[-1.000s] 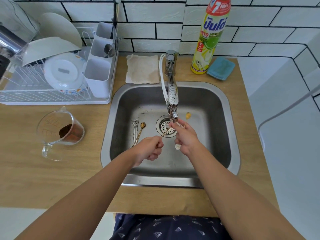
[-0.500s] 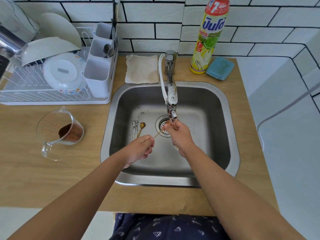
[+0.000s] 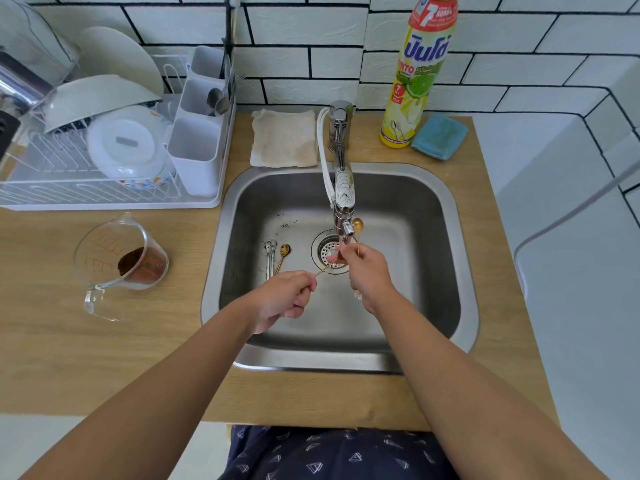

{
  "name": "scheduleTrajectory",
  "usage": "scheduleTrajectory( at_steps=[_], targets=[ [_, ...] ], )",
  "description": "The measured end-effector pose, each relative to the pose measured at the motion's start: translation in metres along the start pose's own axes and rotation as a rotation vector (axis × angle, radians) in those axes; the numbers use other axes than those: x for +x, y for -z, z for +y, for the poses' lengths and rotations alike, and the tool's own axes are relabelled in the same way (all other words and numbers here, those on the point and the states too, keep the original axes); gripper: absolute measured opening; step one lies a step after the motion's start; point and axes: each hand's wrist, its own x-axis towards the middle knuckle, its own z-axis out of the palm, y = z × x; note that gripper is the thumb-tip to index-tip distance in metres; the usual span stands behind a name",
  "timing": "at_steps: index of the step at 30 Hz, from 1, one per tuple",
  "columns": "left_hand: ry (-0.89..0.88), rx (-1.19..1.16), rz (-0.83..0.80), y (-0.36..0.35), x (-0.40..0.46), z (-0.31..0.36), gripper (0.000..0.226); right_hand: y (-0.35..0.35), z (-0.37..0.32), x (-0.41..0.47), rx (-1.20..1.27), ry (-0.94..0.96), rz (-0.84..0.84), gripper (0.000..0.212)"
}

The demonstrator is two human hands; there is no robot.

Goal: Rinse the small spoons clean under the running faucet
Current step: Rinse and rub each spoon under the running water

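The sink (image 3: 450,265) takes up the middle of the bench (image 3: 104,358), and both hands are working over the drain (image 3: 325,252), right under the faucet (image 3: 343,188). The left hand (image 3: 284,299) has its grip curled round the handle end of a gold spoon (image 3: 323,270), bowl end aimed at the spout. The right hand (image 3: 367,275) pinches a second gold spoon (image 3: 357,233) upright, its bowl beside the nozzle, fingertips meeting the first spoon's bowl, rubbing it by the look of it. The stream itself is too faint to see clearly.

So two spoons are mid-rinse, I'd judge, and the job is not near done: a third gold spoon (image 3: 283,256) and some silver spoons (image 3: 270,254) lie on the basin floor left of the drain, apparently waiting.

Room is fair: open basin floor to the right and toward the person, the walls well apart from the hands. The nozzle is the tight spot.
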Motion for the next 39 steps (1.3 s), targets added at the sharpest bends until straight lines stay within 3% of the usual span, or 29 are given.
scheduleTrajectory(
  at_steps=[3,6,12,17,21,24,26,29,31,34,39],
  targets=[
    [0.034,-0.211,-0.039,0.003,0.002,-0.004,0.024,0.006,-0.001,0.001,0.195,-0.092,-0.204,0.019],
    [0.066,-0.380,-0.112,0.012,0.002,-0.007,0.025,0.011,0.001,0.005,0.274,-0.118,-0.260,0.018],
    [0.011,0.126,-0.014,0.018,0.007,-0.017,0.024,0.004,0.004,0.006,0.123,-0.160,-0.094,0.030],
    [-0.042,0.182,0.030,0.018,0.008,-0.020,0.028,0.003,0.006,0.003,0.109,-0.113,-0.145,0.012],
    [-0.051,0.161,0.022,0.014,0.008,-0.017,0.027,-0.002,-0.001,0.000,0.019,-0.036,-0.093,0.010],
    [-0.054,0.150,0.031,0.012,0.008,-0.011,0.027,-0.003,-0.003,0.004,0.188,-0.099,-0.085,0.019],
    [-0.045,0.120,0.028,0.011,0.006,-0.009,0.027,-0.002,-0.002,0.005,0.220,-0.097,-0.137,0.018],
    [-0.028,0.095,-0.012,0.010,0.001,-0.006,0.028,0.000,0.000,0.003,0.074,-0.032,-0.182,0.008],
    [-0.013,0.048,-0.034,0.010,-0.001,-0.005,0.027,0.000,-0.001,0.004,-0.002,-0.040,-0.161,0.014],
    [0.026,-0.085,-0.029,0.013,-0.004,-0.006,0.025,0.003,-0.002,0.010,0.115,-0.125,-0.109,0.029],
    [0.069,-0.423,-0.121,0.023,-0.003,-0.011,0.021,0.011,0.001,0.005,0.287,-0.103,-0.334,0.020]
  ],
)
